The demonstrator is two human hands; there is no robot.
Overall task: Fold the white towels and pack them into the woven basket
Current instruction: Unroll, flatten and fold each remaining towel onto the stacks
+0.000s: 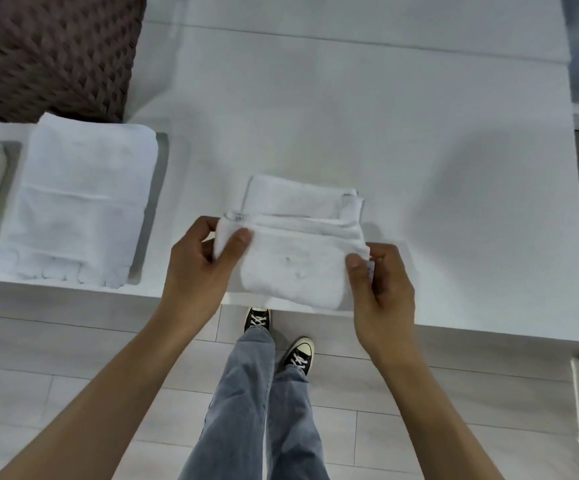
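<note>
Nearest are the person's 2 legs in blue jeans and black shoes (296, 353) on the pale floor. Just past them, at the near edge of the white table (419, 168), the left hand (200, 259) and the right hand (380, 285) each pinch 1 end of a small folded white towel (295, 268). Both hands are closed on it, thumbs on top, fingers tucked under. The towel's long side runs left to right between the hands, and its near part hangs a little over the table edge.

Farther left, a bigger folded towel (80, 209) lies flat in a sunken spot in the table. Far left stands the dark woven basket (49, 53). So the basket is far and to the left of the hands, and the left hand is the nearer one. I think the small towel must go that way next.

The basket's top is cut off, so its inside cannot be seen. Another white thing at the left edge is only partly in view.
</note>
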